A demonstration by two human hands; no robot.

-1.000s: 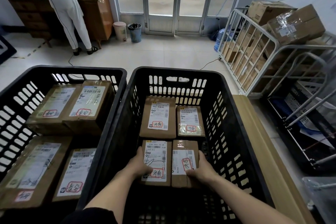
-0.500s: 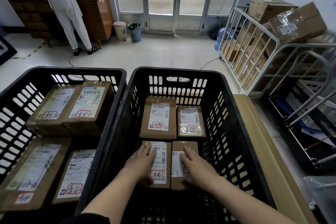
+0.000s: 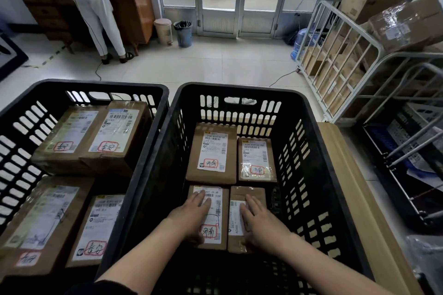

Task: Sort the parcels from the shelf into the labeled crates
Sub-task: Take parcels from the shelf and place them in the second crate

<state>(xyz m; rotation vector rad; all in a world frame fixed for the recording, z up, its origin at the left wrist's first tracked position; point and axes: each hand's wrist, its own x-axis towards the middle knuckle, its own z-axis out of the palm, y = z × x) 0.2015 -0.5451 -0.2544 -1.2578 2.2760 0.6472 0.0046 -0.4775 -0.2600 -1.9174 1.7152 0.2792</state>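
At the left, a black crate [image 3: 79,86] holds four brown parcels [image 3: 115,132] with red-circled handwritten labels. Just beside it stands a second black crate [image 3: 239,90], and both hands are down inside this one. The left hand [image 3: 191,214] lies flat, fingers straight and together, on the near-left parcel [image 3: 221,211], covering the left part of its white label. Touching that box on its right is the near-right parcel [image 3: 249,193], and the right hand [image 3: 261,221] rests flat on top of it the same way, fingers extended, gripping nothing. Beyond both hands, two more parcels [image 3: 211,151] lie toward the far wall. Further right, a metal rack [image 3: 335,64] holds stacked cartons.
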